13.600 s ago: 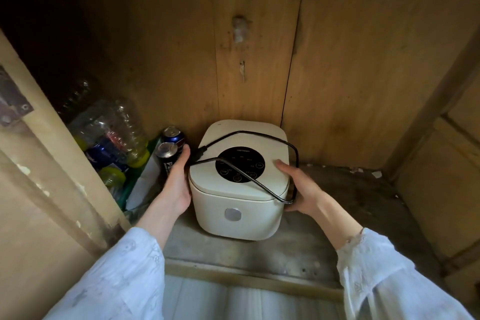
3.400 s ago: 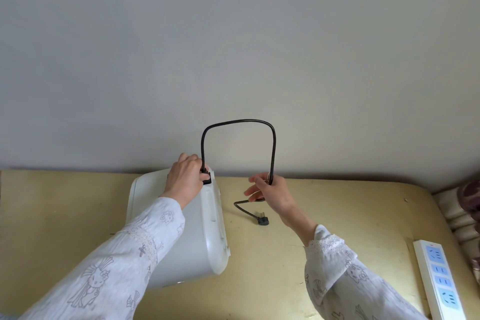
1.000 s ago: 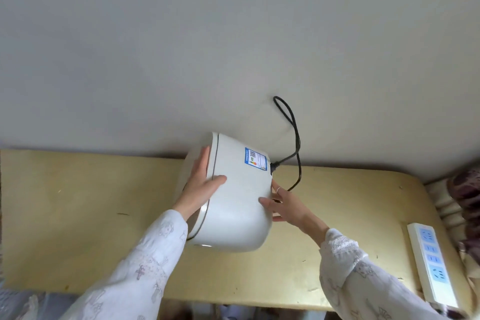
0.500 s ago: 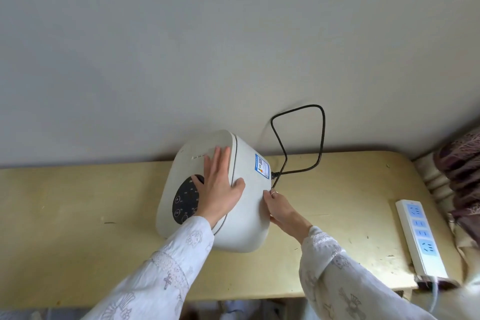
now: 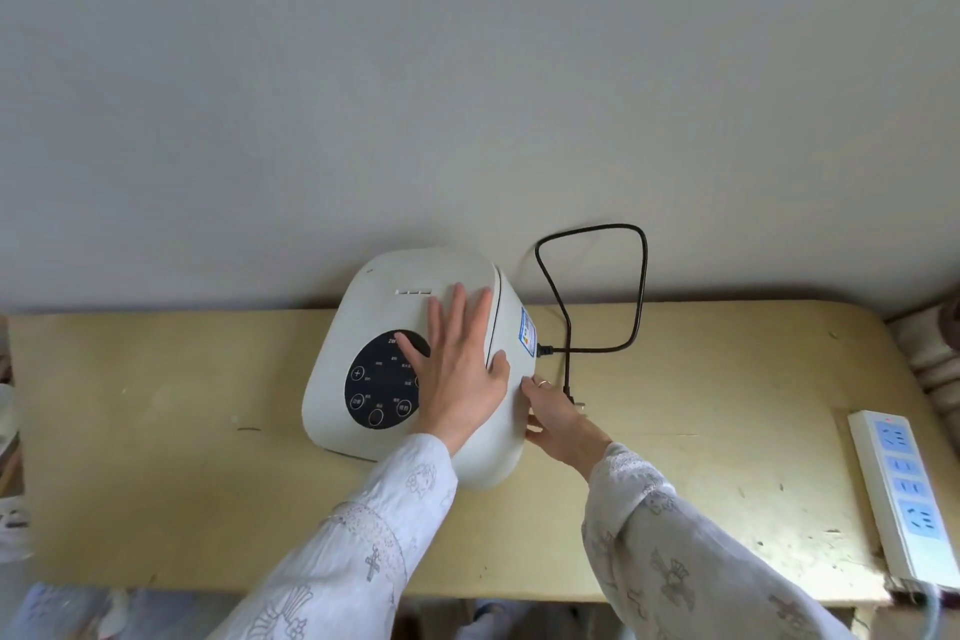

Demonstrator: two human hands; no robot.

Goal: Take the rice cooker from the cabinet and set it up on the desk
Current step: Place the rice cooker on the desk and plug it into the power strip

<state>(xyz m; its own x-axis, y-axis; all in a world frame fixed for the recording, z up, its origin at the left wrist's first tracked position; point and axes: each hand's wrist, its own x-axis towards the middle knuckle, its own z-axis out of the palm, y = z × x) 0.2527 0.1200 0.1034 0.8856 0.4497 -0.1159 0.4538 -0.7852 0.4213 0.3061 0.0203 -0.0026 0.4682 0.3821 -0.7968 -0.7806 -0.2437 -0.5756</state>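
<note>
I am pressing my left grip [image 5: 457, 379], palm flat and fingers spread, on the cooker [image 5: 415, 369] lid, while my right grip [image 5: 558, 424] is lying open against its side, grasping nothing. Half a second ago the cooker was leaning further over; now it is sitting nearly level on the bench [image 5: 182, 431]. Beyond my right grip, the cord [image 5: 641, 286] is looping up the wall. The strip [image 5: 904, 489] is lying well apart, right of it.

Head camera looks down, close over desk [image 5: 156, 431].
</note>
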